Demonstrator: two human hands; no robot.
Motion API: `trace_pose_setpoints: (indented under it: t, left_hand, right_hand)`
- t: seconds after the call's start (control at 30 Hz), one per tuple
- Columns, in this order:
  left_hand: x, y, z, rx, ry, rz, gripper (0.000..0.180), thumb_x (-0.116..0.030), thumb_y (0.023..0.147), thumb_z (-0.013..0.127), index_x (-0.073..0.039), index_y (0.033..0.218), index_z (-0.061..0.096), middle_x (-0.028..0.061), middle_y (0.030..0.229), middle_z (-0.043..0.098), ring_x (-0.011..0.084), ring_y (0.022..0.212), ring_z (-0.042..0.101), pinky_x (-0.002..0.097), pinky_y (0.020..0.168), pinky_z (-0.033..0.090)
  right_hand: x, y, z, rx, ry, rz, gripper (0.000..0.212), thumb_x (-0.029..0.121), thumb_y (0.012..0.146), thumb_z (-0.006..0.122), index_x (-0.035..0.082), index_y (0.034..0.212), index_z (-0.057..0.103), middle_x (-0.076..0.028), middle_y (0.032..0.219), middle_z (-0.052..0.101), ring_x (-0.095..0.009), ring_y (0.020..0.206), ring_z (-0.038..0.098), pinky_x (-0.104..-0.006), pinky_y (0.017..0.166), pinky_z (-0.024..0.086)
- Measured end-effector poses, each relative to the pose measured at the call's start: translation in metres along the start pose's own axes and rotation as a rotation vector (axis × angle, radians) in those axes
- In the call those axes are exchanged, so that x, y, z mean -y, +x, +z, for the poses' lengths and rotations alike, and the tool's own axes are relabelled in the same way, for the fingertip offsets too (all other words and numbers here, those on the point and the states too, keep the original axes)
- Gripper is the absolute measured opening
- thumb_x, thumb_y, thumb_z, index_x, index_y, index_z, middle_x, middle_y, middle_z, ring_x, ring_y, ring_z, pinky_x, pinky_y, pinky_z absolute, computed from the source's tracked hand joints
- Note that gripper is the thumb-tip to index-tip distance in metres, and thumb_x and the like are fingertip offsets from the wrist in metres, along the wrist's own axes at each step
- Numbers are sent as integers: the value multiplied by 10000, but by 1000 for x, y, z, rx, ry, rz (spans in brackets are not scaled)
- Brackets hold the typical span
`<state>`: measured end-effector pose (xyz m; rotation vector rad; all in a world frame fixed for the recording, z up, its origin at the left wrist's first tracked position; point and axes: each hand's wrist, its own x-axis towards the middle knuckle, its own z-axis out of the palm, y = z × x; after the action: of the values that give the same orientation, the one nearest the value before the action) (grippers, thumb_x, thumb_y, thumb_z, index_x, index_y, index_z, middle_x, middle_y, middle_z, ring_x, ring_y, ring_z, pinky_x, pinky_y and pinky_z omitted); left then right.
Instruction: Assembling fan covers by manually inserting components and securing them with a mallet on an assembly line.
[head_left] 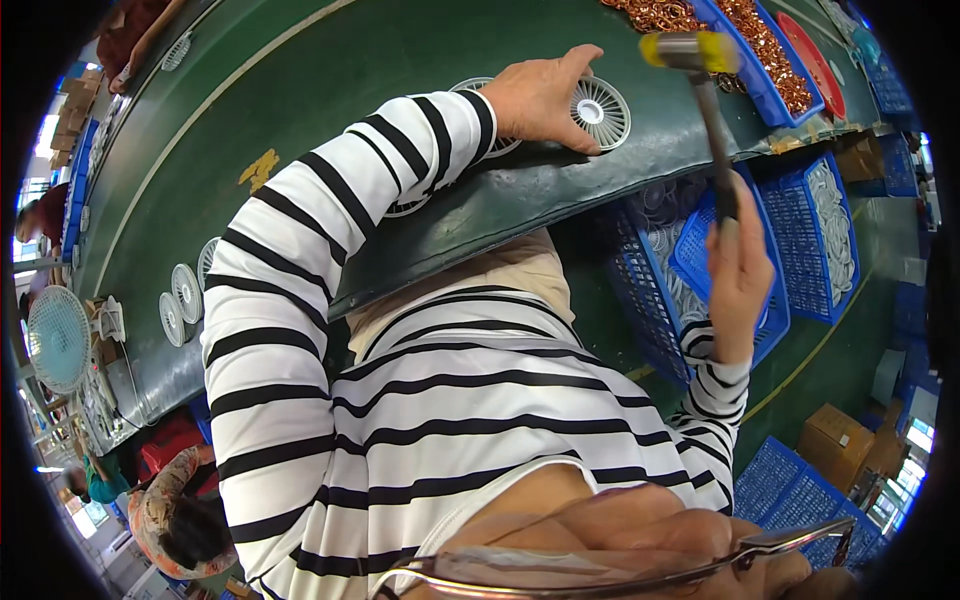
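Observation:
My left hand [540, 97] reaches across the green-topped table, with thumb and forefinger spread round the rim of a round white spoked disc [607, 113] lying flat. Its other fingers are mostly hidden behind the hand. More discs of the same kind, partly covered by my sleeve, lie beside that hand. In my right hand [740, 265] is a mallet [713, 110], gripped by its dark handle. The mallet's metal head has yellow faces and is raised at the table's right side; it is slightly blurred.
A blue bin [800, 112] of copper-coloured metal pieces stands at the table's far right, with a red tray [812, 65] beside it. Below the table edge sit blue baskets [640, 285] of pale rings. More white discs [172, 318] lie at left. Another person [175, 515] is at lower left.

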<state>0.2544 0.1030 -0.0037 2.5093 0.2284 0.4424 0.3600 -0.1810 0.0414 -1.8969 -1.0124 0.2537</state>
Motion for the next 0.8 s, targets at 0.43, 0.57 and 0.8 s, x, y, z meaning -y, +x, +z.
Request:
trace_pose_setpoints:
  t: [0.43, 0.57, 0.8]
  left_hand:
    - [-8, -69, -46, -100, 159, 35, 1062, -400, 642, 832, -8, 1441, 253, 251, 1358, 437, 401, 1269, 414, 437, 1081, 329]
    - [4, -87, -53, -6, 28, -77, 1049, -337, 661, 832, -37, 1459, 220, 257, 1373, 431, 401, 1288, 408, 425, 1080, 350]
    - [8, -85, -47, -35, -49, -144, 1066, -286, 643, 858, -79, 1471, 220, 180, 1312, 507, 343, 1240, 476, 387, 1048, 390]
  right_hand:
    - [-15, 8, 10, 129, -119, 38, 353, 132, 972, 530, 89, 1321, 559, -29, 695, 514, -79, 619, 462, -227, 577, 398]
    - [10, 3, 10, 123, 68, 29, 367, 90, 971, 498, 75, 1334, 548, 21, 702, 515, -26, 587, 406, -184, 522, 319]
    - [2, 2, 47, 78, -73, -272, 388, 56, 949, 485, 20, 1334, 519, -99, 951, 679, -130, 690, 604, -247, 623, 479]
